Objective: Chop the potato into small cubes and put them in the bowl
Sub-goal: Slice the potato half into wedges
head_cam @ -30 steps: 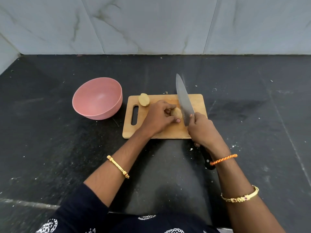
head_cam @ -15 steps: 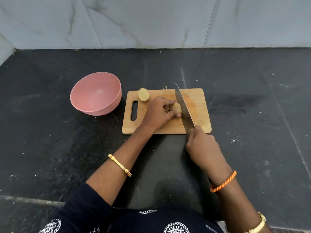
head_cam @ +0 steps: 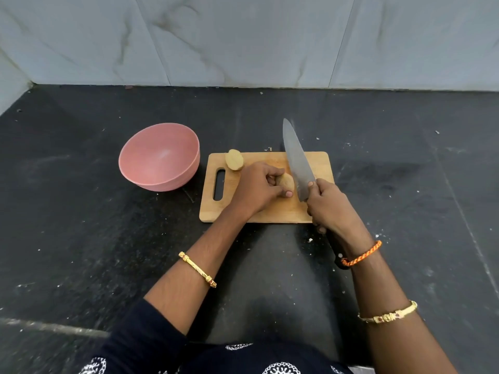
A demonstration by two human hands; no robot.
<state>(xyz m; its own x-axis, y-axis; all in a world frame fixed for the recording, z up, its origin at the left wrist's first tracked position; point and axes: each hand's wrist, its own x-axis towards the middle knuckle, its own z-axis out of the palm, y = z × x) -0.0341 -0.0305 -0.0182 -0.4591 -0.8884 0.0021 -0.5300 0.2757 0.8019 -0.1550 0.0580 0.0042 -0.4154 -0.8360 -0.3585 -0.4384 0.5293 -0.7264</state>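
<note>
Closest in, a dark sleeve (head_cam: 145,333) with white print, no lettering readable on it. A gold bangle (head_cam: 198,269) on the left forearm, another gold bangle (head_cam: 388,313) and an orange thread (head_cam: 361,253) on the right arm. The right hand (head_cam: 328,206) is closed around the black handle of the knife (head_cam: 298,160), forefinger up against the blade's base; the blade is raised, tip pointing away, just right of the potato. No maker's mark can be read on the steel. The left hand (head_cam: 259,188) is curled over the potato piece (head_cam: 286,182), fingertips and thumb pinching it down on the board (head_cam: 321,163). Further back, a second potato half (head_cam: 234,159) sits near the board's far left corner, beside the handle slot. Left of the board, the pink bowl (head_cam: 159,156) stands on the black counter (head_cam: 81,211), nothing in it. Beyond, the marble wall (head_cam: 243,39).
</note>
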